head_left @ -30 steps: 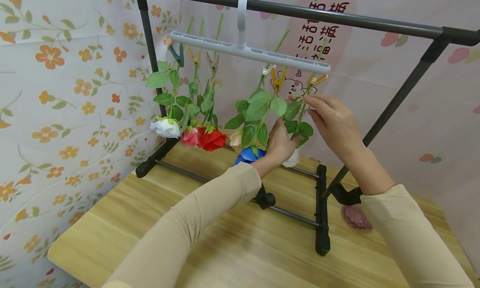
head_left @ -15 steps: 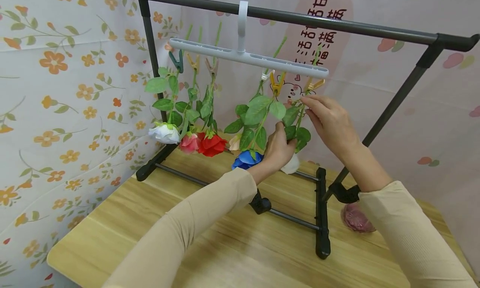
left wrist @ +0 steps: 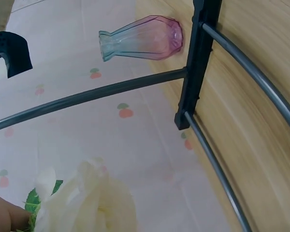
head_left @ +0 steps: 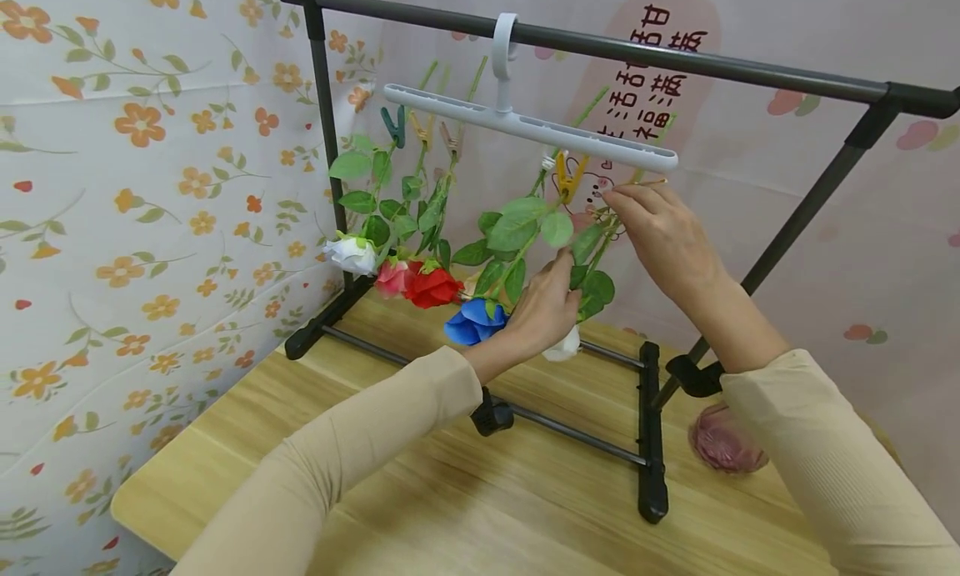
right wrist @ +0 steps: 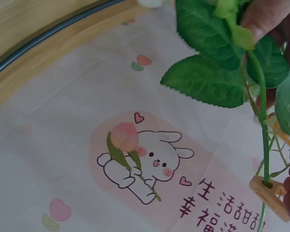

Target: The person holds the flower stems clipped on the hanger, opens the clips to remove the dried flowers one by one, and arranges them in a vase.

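My left hand (head_left: 543, 305) grips the leafy stem of an upside-down white rose (head_left: 562, 344). Its pale bloom fills the bottom of the left wrist view, beside part of that hand. At the upper end of this stem, my right hand (head_left: 667, 234) pinches a light wooden clothespin (right wrist: 270, 197), mostly covered by the fingers in the head view. A grey hanger (head_left: 517, 124) is just above. Left of my left hand, a blue rose (head_left: 475, 322) hangs head down below a yellow clothespin (head_left: 570, 177).
A dark metal rack (head_left: 675, 57) carries the hanger and stands on a wooden table (head_left: 450, 509). Red (head_left: 433, 287), pink and white roses hang at the left. A pink-and-blue glass vase (left wrist: 145, 38) is near the right rack foot. Patterned cloth hangs behind.
My left hand has drawn the white rose left and slightly down, so its stem slants more. My right hand has come up over the wooden clothespin. The head view has shifted.
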Available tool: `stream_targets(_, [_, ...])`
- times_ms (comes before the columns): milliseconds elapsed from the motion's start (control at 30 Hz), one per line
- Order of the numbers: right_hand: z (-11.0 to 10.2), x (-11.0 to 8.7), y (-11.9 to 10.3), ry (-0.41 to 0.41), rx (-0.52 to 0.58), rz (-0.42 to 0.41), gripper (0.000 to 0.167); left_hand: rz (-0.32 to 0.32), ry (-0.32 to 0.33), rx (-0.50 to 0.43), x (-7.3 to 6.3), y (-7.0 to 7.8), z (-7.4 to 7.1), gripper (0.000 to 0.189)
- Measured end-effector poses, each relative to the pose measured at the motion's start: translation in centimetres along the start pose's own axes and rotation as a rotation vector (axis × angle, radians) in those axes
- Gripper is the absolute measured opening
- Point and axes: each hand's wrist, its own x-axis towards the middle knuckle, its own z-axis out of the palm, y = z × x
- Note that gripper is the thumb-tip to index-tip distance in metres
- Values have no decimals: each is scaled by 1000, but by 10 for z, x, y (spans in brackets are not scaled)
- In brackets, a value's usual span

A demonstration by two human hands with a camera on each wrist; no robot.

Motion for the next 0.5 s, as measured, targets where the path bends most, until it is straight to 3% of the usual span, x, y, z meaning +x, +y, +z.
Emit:
stream_targets(267, [-10,6,-1,-12,-129,-107,30,111,-8,94,-6,5,-13,47])
stream_targets(500, [-16,13,2,21,-397,-234,19,200,-13,180,-9,9,-25,16])
